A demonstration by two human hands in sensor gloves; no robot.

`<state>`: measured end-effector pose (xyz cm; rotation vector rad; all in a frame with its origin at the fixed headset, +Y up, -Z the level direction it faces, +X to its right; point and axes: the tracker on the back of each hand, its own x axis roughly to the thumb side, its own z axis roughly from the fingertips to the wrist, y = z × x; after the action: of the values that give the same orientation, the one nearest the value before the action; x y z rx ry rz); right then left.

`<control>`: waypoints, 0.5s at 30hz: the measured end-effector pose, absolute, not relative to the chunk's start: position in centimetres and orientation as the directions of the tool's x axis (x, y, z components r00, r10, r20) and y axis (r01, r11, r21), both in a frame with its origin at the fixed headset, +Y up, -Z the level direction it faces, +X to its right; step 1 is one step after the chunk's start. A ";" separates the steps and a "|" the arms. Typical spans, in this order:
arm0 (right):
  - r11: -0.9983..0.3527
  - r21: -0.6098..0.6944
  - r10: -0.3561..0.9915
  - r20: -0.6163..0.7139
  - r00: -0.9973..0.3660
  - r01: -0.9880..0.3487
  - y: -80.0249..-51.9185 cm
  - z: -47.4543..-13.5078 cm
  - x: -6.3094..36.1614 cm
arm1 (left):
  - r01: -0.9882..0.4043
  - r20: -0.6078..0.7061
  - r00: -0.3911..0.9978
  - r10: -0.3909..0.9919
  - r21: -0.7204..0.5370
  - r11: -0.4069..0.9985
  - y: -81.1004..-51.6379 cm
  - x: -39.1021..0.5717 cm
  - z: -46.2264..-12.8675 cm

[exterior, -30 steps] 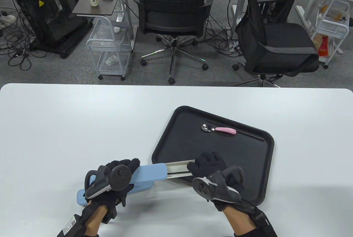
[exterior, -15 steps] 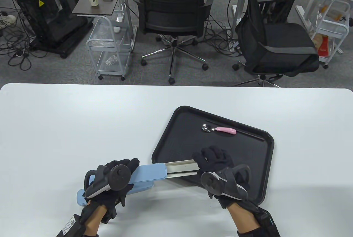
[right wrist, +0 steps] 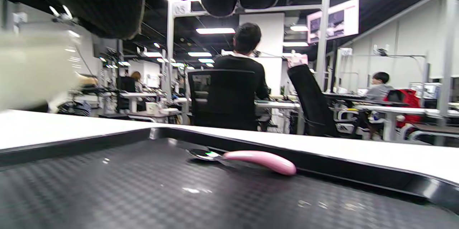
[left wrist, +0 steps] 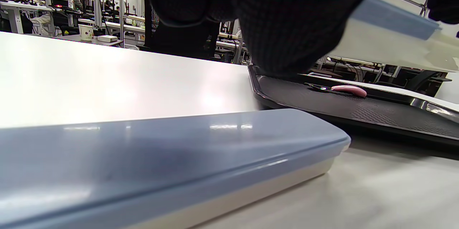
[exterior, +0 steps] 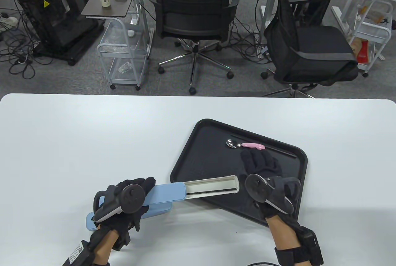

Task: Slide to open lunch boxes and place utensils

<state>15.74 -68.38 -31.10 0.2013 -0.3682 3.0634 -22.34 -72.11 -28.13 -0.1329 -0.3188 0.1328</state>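
Observation:
My left hand (exterior: 131, 199) grips the blue lid (exterior: 168, 192) of a slim utensil box held above the table. Its white inner drawer (exterior: 213, 187) is slid out to the right over the black tray (exterior: 198, 154) and looks empty. A second blue box (left wrist: 172, 153) lies shut on the table under my left hand. A spoon with a pink handle (exterior: 252, 146) lies at the tray's far side, also in the right wrist view (right wrist: 260, 160). A black chopstick (exterior: 280, 151) lies beside it. My right hand (exterior: 260, 162) hovers open and empty over the tray, just short of the spoon.
The white table (exterior: 92, 139) stretches left and behind the tray. Two office chairs (exterior: 193, 15) and a small cart (exterior: 123, 52) stand beyond the table's far edge.
My right hand let go of the drawer's end and moved up and right toward the spoon. The drawer now stands further out. My left hand has not moved.

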 end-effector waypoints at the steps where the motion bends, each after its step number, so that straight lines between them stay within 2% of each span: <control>1: -0.975 -0.214 0.028 0.108 -0.994 -0.051 -68.6 -31.7 16.3 | -0.112 0.302 0.941 0.153 -0.149 0.982 -72.1 -22.4 -28.1; 8: -0.994 -0.093 0.065 -0.051 -0.997 -0.060 -69.4 -35.4 19.9 | -0.119 0.301 0.940 0.160 -0.149 0.982 -72.0 -22.5 -28.2; 15: -0.999 0.018 0.047 -0.195 -0.980 -0.052 -70.8 -38.5 22.2 | -0.120 0.300 0.941 0.160 -0.150 0.981 -72.0 -22.6 -28.2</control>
<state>22.24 -70.75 -38.55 -0.3029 0.0350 3.0767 -22.56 -72.04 -28.20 -0.1301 -0.3159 0.1433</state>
